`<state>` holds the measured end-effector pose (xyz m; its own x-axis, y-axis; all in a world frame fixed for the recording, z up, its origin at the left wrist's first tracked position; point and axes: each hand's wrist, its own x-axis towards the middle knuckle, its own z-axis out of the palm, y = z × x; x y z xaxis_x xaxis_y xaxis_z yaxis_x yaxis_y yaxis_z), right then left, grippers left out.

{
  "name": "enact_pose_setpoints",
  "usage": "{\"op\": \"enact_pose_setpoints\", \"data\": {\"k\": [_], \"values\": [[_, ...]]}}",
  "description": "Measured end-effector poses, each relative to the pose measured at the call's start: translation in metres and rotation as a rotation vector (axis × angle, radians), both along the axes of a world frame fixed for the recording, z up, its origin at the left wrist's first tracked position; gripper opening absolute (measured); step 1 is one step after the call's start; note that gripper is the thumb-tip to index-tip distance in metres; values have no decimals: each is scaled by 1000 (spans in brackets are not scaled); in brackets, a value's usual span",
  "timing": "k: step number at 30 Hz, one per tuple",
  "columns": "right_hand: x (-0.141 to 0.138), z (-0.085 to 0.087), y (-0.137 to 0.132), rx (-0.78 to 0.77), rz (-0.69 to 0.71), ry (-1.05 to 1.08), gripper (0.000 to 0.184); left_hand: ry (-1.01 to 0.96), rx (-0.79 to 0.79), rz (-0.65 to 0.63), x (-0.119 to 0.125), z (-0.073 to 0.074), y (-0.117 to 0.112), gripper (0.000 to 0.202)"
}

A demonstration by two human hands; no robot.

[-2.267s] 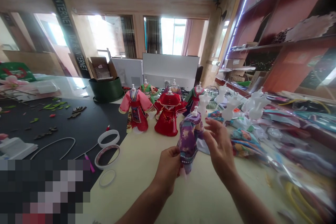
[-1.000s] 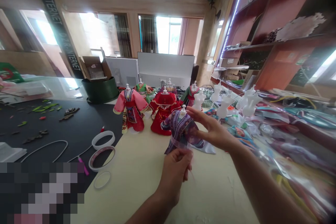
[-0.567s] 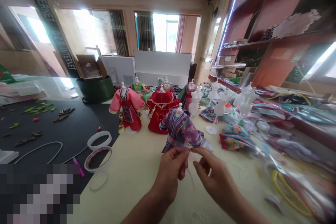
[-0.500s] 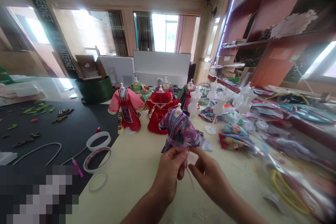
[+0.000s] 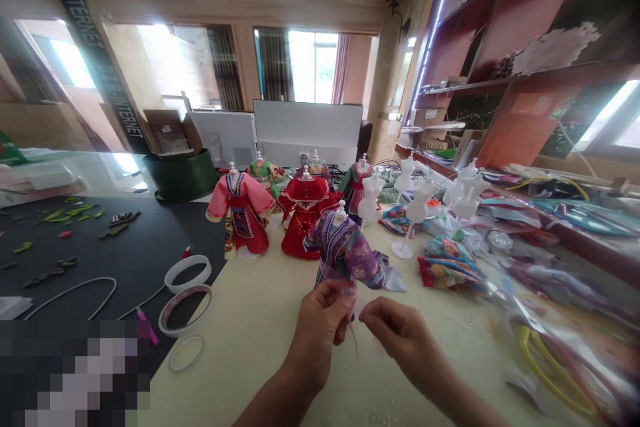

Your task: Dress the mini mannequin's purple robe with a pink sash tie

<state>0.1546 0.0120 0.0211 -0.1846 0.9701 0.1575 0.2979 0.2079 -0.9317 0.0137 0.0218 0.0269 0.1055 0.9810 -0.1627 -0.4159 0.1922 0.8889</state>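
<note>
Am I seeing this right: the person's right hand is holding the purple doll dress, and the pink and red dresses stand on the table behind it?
Not quite: the head camera view shows the left hand holding the purple doll dress; the right hand is close beside it. The pink dress and red dress do stand behind it on the table.

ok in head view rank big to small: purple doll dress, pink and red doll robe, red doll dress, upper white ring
Purple doll dress: largest, but nearest the camera.
Pink and red doll robe and red doll dress: too alike to rank.
White ring: smallest.
</note>
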Motion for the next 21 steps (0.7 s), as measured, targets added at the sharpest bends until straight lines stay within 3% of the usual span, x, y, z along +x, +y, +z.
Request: {"op": "enact_pose_setpoints", "data": {"k": [7,13,16,21], "values": [[-7,22,1,-122,15,271,28,80,21,23,2,0,-1,19],[-16,20,6,-60,-15,297,26,75,34,9,0,-2,-1,20],[-18,14,8,72,-36,172,26,58,31,2,-1,-3,-1,22],[-18,3,13,468,-129,-153,20,39,29,3,-2,-4,0,24]]}}
